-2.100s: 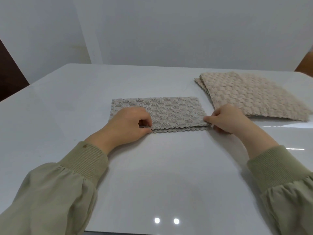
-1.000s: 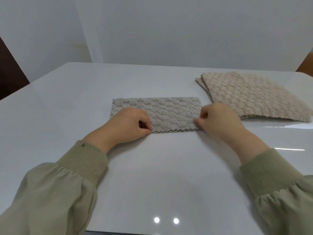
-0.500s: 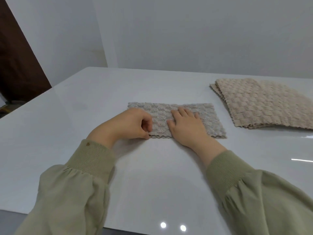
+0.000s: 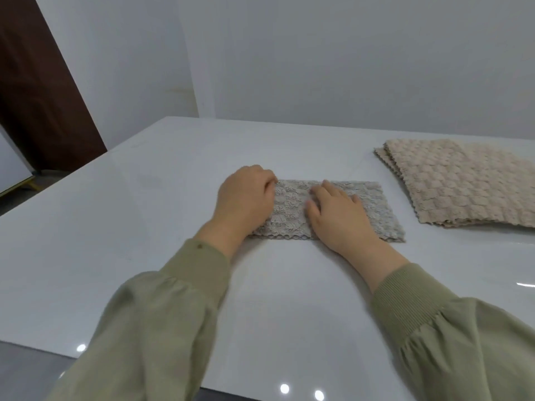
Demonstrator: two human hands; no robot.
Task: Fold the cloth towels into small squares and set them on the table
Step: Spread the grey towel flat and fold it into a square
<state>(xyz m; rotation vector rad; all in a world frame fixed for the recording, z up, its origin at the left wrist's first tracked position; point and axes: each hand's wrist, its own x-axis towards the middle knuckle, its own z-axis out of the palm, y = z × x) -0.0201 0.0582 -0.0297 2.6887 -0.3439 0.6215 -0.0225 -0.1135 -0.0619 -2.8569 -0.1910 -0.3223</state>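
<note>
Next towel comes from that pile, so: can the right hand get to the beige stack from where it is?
Probably yes. The right hand lies flat on the grey towel, and only bare table separates it from the beige stack.

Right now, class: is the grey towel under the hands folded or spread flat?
Folded: the grey towel is a narrow strip with doubled scalloped edges.

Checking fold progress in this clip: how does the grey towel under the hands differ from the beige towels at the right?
The grey towel is a single narrow folded strip; the beige towels lie stacked as broader pieces. The grey towel has the left hand and the right hand on it; the beige towels are untouched. Both have a bumpy weave and scalloped edges and rest on the table.
</note>
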